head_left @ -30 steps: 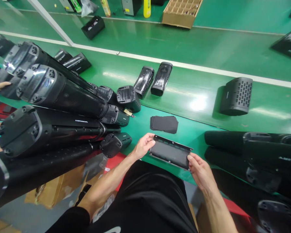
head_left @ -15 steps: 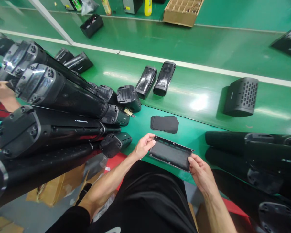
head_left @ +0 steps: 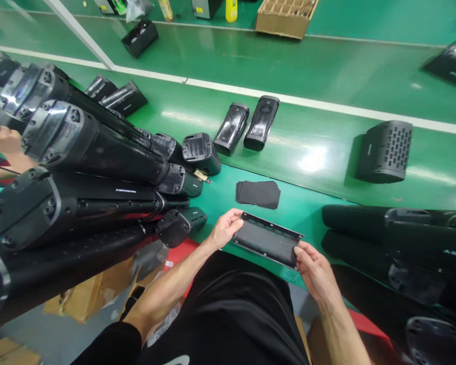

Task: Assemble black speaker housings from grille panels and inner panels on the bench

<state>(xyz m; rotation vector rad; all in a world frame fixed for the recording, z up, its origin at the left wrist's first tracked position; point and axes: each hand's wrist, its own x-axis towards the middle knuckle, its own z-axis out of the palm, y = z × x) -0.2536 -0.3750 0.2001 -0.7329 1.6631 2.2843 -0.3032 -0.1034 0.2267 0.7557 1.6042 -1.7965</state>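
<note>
Left hand (head_left: 225,229), right hand (head_left: 315,271) grip black panel (head_left: 268,240) between them.

Black plate (head_left: 268,241) with a row of square holes along each long edge, at six o'clock. Shiny green table (head_left: 311,126) all around. Black speaker (head_left: 384,152) with rows of little holes at three o'clock, red sheet (head_left: 178,258) at seven o'clock.

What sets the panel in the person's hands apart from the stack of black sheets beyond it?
The panel is one piece, held at its short ends by the left hand and right hand; the stack of black sheets lies untouched on the green belt. The panel has slotted strips along its long sides; the sheets look plain and slightly fanned. Both are dark, flat rectangles.
</note>
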